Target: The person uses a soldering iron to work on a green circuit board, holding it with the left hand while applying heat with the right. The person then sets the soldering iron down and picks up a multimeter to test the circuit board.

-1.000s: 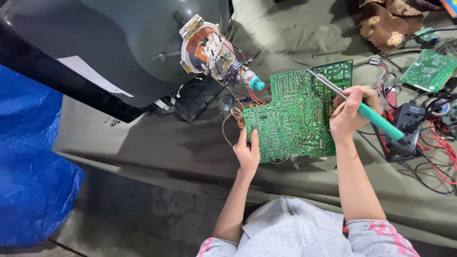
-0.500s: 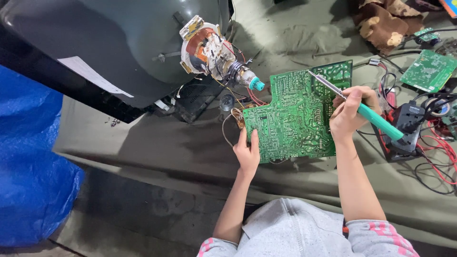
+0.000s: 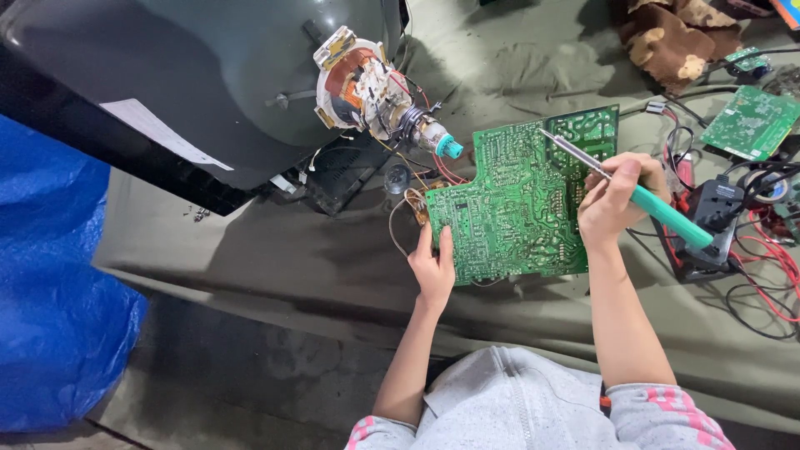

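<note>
Head view, left hand [image 3: 435, 268] gripping lower left edge of green circuit board [image 3: 517, 204] on grey cloth [image 3: 275, 250], right hand [image 3: 615, 198] clasping teal-handled soldering iron [image 3: 633, 196], tip over board's upper right, picture tube [image 3: 208, 75] beside.

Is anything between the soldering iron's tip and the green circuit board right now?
Nothing visible. The right hand holds the soldering iron with its metal tip over the upper right part of the circuit board; whether it touches, I cannot tell. The left hand grips the board's lower left edge, away from the tip.
</note>
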